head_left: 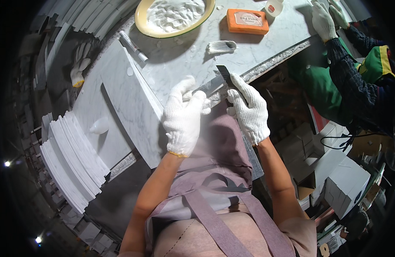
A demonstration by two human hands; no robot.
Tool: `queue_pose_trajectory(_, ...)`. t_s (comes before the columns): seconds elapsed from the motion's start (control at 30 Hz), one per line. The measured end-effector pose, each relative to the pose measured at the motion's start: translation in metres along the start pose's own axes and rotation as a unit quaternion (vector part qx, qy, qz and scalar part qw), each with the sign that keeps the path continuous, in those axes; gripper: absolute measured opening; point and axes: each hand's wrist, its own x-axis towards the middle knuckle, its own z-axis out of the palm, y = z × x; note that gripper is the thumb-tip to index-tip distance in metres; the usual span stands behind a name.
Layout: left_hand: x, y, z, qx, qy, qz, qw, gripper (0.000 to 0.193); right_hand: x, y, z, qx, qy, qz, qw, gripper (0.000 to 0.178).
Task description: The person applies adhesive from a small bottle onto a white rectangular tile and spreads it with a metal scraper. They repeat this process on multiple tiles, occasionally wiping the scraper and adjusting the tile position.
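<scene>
My left hand, in a white knit glove, is closed at the table's near edge, fingers curled. What it holds, if anything, is hidden; a grey flat piece shows just beyond its fingertips. My right hand, gloved the same way, pinches a thin black ridged strip that sticks up past the thumb and forefinger. Ahead of both hands, a short whitish stone-like piece lies on the white marble tabletop. A yellow-rimmed basin of white powder or paste stands farther off.
An orange box and a small translucent bottle sit at the far side. A marble slab, a marker-like tube, a loose glove and stacked white strips are leftward. At right, a co-worker's gloved hand rests on the table.
</scene>
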Motion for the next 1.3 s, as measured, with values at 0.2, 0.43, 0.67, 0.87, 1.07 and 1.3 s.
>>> queue_pose_trajectory(0.2,0.002,0.009,-0.008,0.032,-0.071,-0.116,0.99,0.035,-0.001,-0.008,-0.007,-0.066,-0.021,-0.001,0.998,0.046)
queue_pose_trajectory(0.43,0.003,0.002,-0.005,0.026,-0.072,-0.095,0.993,0.033,-0.01,-0.002,0.006,-0.196,-0.033,-0.157,0.967,0.042)
queue_pose_trajectory(0.67,0.002,0.002,0.0,0.001,-0.055,-0.107,0.993,0.031,-0.001,0.002,0.009,-0.157,-0.015,-0.129,0.979,0.043)
queue_pose_trajectory(0.87,0.007,0.003,-0.001,0.028,-0.054,-0.106,0.993,0.027,-0.019,0.015,0.028,-0.161,-0.011,-0.147,0.976,0.041)
queue_pose_trajectory(1.07,0.006,0.001,-0.004,-0.031,-0.064,-0.101,0.992,0.028,-0.016,-0.003,0.03,0.002,-0.019,-0.027,0.999,0.041)
queue_pose_trajectory(1.3,0.013,-0.001,-0.02,-0.168,-0.112,-0.16,0.966,0.021,-0.002,-0.004,0.014,-0.207,-0.004,-0.094,0.974,0.037)
